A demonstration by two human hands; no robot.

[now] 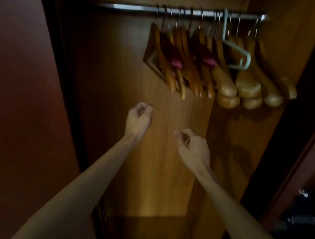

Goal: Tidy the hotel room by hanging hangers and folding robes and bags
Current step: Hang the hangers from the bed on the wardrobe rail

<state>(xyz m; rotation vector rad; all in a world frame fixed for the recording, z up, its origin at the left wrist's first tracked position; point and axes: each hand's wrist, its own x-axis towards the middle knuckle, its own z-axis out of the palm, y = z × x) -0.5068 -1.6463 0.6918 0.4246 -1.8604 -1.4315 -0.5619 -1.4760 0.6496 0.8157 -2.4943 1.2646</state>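
**Two empty hands below a loaded rail**

Both of your hands were raised inside the open wardrobe and held nothing. Your left hand [139,116] was loosely curled, fingers bent toward the palm; your right hand [194,146] was curled the same way, thumb and forefinger close but closed on nothing that showed.

Above and to the right of your hands, the wooden hangers [211,66] were bunched along the metal rail [140,8], hooks over it, crowded toward its right end. One pale green plastic hanger [236,53] hung among them, above your right hand. Two pink spots showed within the bunch; blur hid what they were.

By my reading, the hanging step looked finished or nearly so, since every hanger in view was on the rail. Your next move likely called for lowering your arms and turning to robes or bags, none of which were in view.

Behind your hands stood the wardrobe's back panel [165,171], bare. To the left of your left arm stood the dark red door [16,98]. Right of your right arm, low down, sat something black and blurred [305,221] that I could not identify. Nothing lay between your hands and the rail.
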